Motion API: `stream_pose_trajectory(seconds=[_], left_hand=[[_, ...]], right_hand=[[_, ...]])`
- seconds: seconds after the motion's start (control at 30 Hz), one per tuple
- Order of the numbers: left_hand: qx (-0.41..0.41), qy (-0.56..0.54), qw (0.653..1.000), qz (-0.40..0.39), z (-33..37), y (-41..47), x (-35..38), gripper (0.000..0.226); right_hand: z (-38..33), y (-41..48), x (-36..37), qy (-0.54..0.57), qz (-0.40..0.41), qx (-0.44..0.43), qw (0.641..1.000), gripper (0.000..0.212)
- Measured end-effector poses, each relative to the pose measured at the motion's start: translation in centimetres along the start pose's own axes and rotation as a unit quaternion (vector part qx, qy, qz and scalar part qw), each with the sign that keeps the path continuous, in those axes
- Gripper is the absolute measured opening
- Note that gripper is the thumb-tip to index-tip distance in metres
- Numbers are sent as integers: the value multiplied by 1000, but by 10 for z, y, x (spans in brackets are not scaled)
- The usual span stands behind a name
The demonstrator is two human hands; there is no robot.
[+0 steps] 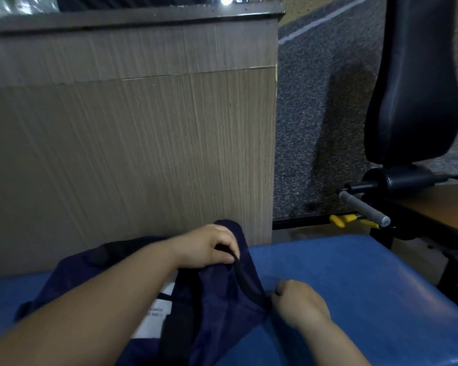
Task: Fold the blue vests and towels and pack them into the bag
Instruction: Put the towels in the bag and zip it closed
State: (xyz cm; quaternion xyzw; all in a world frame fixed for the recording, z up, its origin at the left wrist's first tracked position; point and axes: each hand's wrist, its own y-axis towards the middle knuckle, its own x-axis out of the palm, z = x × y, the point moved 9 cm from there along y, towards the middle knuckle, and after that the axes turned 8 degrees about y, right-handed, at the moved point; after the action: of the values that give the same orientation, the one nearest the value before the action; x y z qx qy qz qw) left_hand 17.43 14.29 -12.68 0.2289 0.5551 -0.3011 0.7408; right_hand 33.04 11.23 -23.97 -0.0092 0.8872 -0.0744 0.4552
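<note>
A dark navy cloth bag point(222, 299) with black straps lies on a blue padded bench point(354, 286) near the bottom of the head view. My left hand point(206, 247) grips the bag's far edge with curled fingers, lifting it. My right hand point(299, 302) pinches the bag's near right edge. A white piece with small printed text point(154, 315) shows inside the bag under my left forearm. What else lies in the bag is hidden.
A wood-grain desk panel point(132, 143) stands right behind the bench. Speckled grey carpet point(317, 122) lies to the right. A black gym machine with a padded backrest point(418, 83), a grey handle point(365, 210) and yellow parts point(341, 220) stands at the right.
</note>
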Motion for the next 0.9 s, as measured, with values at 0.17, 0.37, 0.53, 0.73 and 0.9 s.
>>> stream_pose_trajectory(seconds=[0.17, 0.37, 0.53, 0.73, 0.9], left_hand=[[86, 28, 995, 37, 52, 11, 65, 21], [78, 40, 996, -27, 80, 6, 134, 22], [53, -63, 996, -44, 80, -7, 119, 12], [-8, -73, 995, 68, 57, -17, 62, 9], [-132, 129, 974, 130, -3, -28, 11, 30]], right_hand=[[-16, 11, -23, 348, 100, -74, 929, 19], [-23, 10, -7, 442, 0, -52, 895, 29], [-9, 14, -2, 342, 9, -20, 939, 45], [-5, 19, 2, 316, 14, -12, 948, 24], [0, 21, 3, 274, 30, -1, 961, 23]])
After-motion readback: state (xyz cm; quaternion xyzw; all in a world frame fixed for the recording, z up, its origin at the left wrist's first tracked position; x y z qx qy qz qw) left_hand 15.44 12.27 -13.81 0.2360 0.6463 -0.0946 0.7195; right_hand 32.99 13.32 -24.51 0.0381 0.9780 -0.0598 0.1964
